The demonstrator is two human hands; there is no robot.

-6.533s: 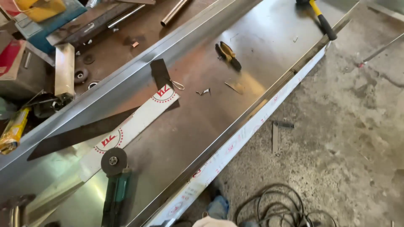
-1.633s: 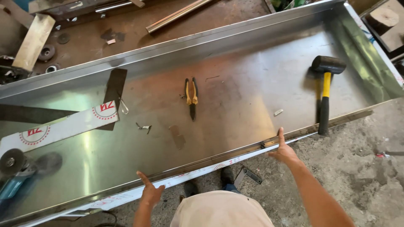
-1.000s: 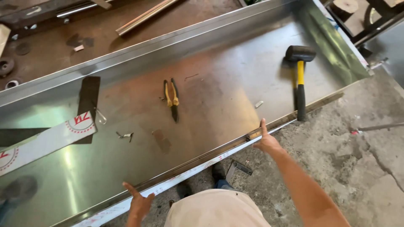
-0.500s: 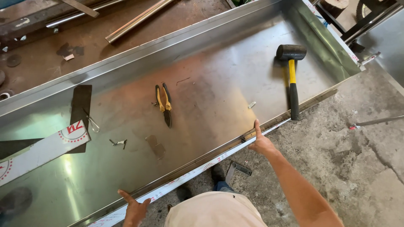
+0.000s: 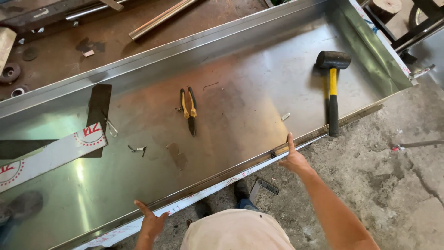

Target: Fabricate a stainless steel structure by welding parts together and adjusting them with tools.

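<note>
1. Along the near lip of the long sheet-metal tray (image 5: 259, 51) I have both hands set: my left hand (image 5: 150, 224) low at the left, my right hand (image 5: 293, 159) further along to the right. Since half a second ago the view has slid a little; both hands have stayed on that edge.
2. Left fingers are spread, thumb up over the lip, palm pressed to the outer face. Right thumb points up along the edge, the other fingers together under the rim. Neither hand is closed round anything loose.
3. I judge from the unchanged grip that the tray is being steadied or shifted by its near edge, not yet lifted.
4. Loose on the tray floor: yellow-handled pliers (image 5: 188, 110) near the middle, a rubber mallet (image 5: 333, 88) to the right with its handle end almost at the near lip, and a printed strip (image 5: 51, 155) at the left.
5. Open room lies on the concrete floor (image 5: 397, 185) on my side; the workbench (image 5: 115, 32) crowds the far wall.
</note>
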